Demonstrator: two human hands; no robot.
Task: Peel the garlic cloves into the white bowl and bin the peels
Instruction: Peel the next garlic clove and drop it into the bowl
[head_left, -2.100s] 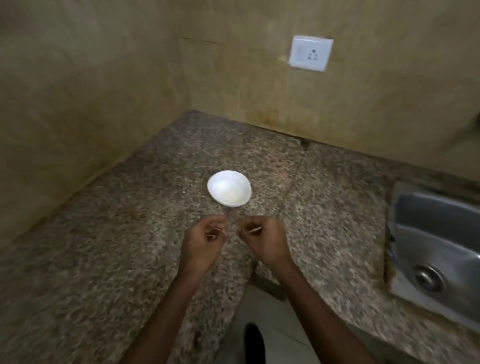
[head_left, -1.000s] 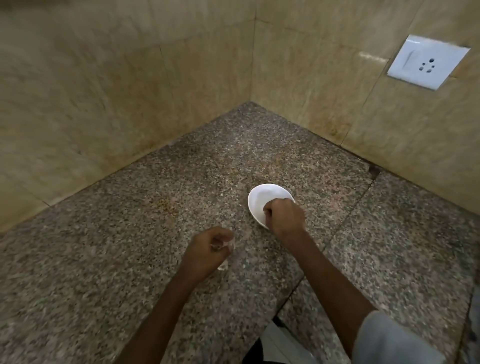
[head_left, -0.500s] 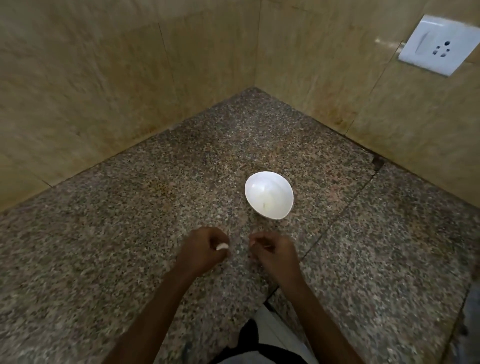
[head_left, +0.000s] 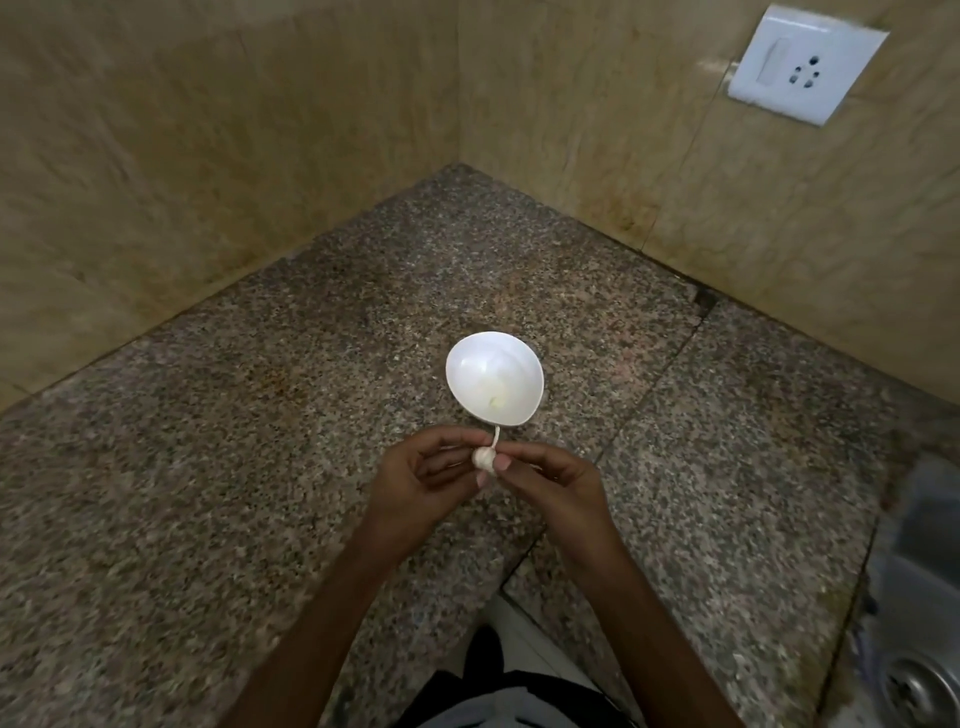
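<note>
Both hands met above the granite desk (head_left: 249, 447), just on the near side of the white bowl (head_left: 467, 364). The left hand (head_left: 415, 483) had its grip pinched on a garlic clove (head_left: 482, 457), with its fingers curled in from the left. The right hand (head_left: 553, 483) came in from the other side. Its grip also pinched the clove, the thumb tip pressed against the clove's right flank and the other fingers curled beneath. The whitish clove was held in the air between the two hands, clear of the desk. A thin pale stem (head_left: 496, 436) stood up from it and, in the head view, crossed the bowl's near rim; whether it touched the rim could not be told.

The bowl sat upright on the desk, well apart from both walls, with a small yellowish piece (head_left: 497, 401) lying low inside it. Beige tiled walls (head_left: 208, 156) met in a corner behind the desk. A white wall socket (head_left: 802, 65) was fixed high on the right-hand wall, and the blurred edge of a steel sink (head_left: 914, 649) showed at the far right
</note>
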